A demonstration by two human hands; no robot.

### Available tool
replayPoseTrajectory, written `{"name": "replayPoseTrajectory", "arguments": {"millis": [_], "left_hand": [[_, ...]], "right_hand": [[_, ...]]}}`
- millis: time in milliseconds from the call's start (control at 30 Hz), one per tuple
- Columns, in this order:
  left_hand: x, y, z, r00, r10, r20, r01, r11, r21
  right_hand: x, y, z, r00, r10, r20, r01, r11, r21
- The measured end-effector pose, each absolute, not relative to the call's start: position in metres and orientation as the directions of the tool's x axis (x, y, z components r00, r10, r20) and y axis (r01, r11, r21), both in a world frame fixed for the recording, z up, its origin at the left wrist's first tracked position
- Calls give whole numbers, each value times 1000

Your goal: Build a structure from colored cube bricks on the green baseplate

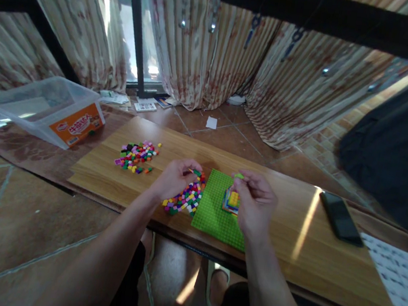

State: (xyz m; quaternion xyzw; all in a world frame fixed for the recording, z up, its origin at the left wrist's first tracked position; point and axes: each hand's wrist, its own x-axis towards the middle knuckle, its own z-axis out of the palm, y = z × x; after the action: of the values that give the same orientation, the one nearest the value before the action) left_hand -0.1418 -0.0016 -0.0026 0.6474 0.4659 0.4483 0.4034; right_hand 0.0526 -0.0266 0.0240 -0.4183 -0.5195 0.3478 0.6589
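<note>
My left hand (178, 177) hovers at the upper edge of a pile of small multicoloured toy bricks (188, 199), fingers curled and pinched; any brick between its fingertips cannot be told from the pile behind. My right hand (260, 199) pinches a light green toy brick (239, 175) between thumb and fingers, above a green baseplate (213, 210). On that plate stands a small built block of bricks (233, 200), yellow on top with blue and other colours below, partly covered by my right hand.
Further left lies a second brick pile (137, 156) on the wooden board (175, 141). A clear plastic tub (43, 105) with an orange label stands at the far left. To the right are a black phone (341, 218) and a printed sheet (398, 281).
</note>
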Motion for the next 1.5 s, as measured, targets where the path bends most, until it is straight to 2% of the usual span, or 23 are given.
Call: {"name": "replayPoseTrajectory", "arguments": {"millis": [100,200,333,433,600,800,967,1300,1500], "left_hand": [[-139,-2,-3,162,964,209,245,-244,938],[-136,-2,-3,170,962,215,243,-252,937],[-131,0,-6,195,954,226,255,-272,928],[-127,2,-7,221,949,227,250,-280,927],[-119,2,-6,225,946,233,261,-289,921],[-117,2,-7,240,943,229,279,-293,914],[-121,4,-9,241,944,225,353,-302,886],[-123,3,-8,228,946,228,372,-301,878],[-122,4,-9,234,946,225,351,-298,888]], "right_hand": [[67,-24,27,270,864,426,40,432,-901],[83,-19,22,274,867,417,161,386,-908],[108,-11,8,255,873,416,348,318,-882],[122,-8,0,208,894,398,401,293,-868],[126,-10,-2,108,940,323,359,266,-895],[115,-7,-3,19,947,321,391,288,-874],[115,-3,-7,-10,967,253,399,236,-886],[117,0,-9,53,975,214,340,184,-922],[114,1,-9,107,989,105,169,86,-982]]}}
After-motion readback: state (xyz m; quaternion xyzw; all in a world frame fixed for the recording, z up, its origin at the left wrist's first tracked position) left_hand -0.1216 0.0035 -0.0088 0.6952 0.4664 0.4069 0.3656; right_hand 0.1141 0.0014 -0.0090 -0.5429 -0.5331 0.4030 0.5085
